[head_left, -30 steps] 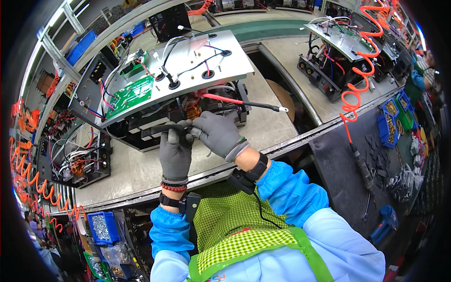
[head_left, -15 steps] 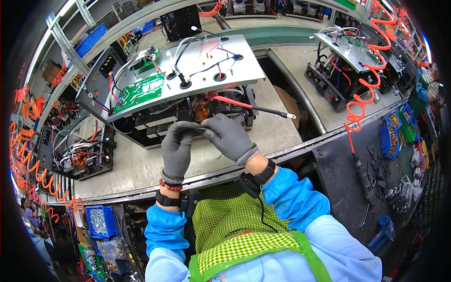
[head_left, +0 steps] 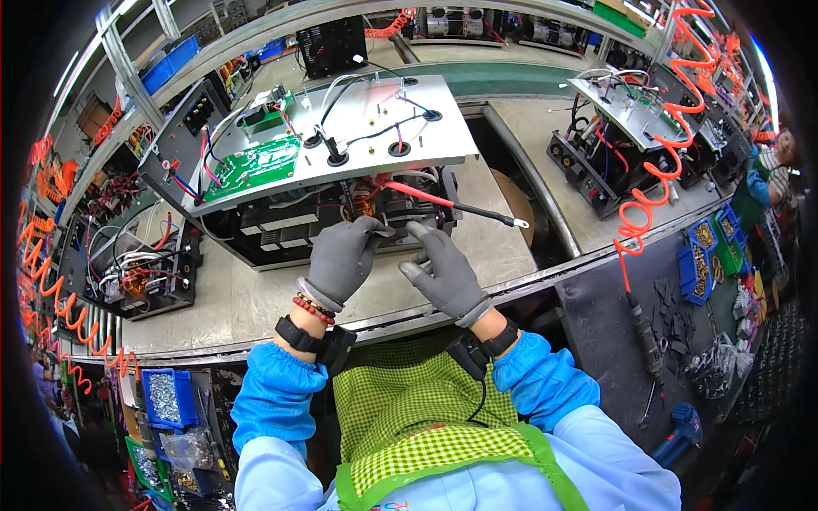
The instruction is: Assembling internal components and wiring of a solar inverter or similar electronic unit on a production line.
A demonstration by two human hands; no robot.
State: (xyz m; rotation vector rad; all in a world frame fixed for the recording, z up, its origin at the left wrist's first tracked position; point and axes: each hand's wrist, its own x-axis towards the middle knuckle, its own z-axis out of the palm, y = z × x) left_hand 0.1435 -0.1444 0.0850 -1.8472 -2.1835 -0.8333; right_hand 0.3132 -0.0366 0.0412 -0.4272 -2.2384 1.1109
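Observation:
Both my hands wear grey gloves, in front of an opened machine housing (head_left: pixel 281 238) with black sides. My left hand (head_left: pixel 341 262) has its fingertips pinched together at the housing's near side. A small dark edge shows at those fingertips, too little to name. My right hand (head_left: pixel 450 281) is beside it with thumb and forefinger apart, holding nothing that I can see. Behind my hands a copper coil (head_left: pixel 364 204) sits inside the housing. A red cable (head_left: pixel 417 192) with a black sleeve and ring terminal sticks out rightward. On top lies a metal panel (head_left: pixel 375 157) with a green circuit board (head_left: pixel 260 166).
Similar opened units stand left (head_left: pixel 141 277) and right (head_left: pixel 613 145) on the bench. An orange coiled hose (head_left: pixel 643 213) hangs at right, down to a screwdriver tool (head_left: pixel 645 336) on a dark mat. Blue bins of small hardware (head_left: pixel 170 399) sit lower left. A blue power tool (head_left: pixel 680 434) lies lower right.
My hands have moved apart: the right has drawn back and down with its fingers opening, while the left has shifted right along the housing, fingertips still pinched.

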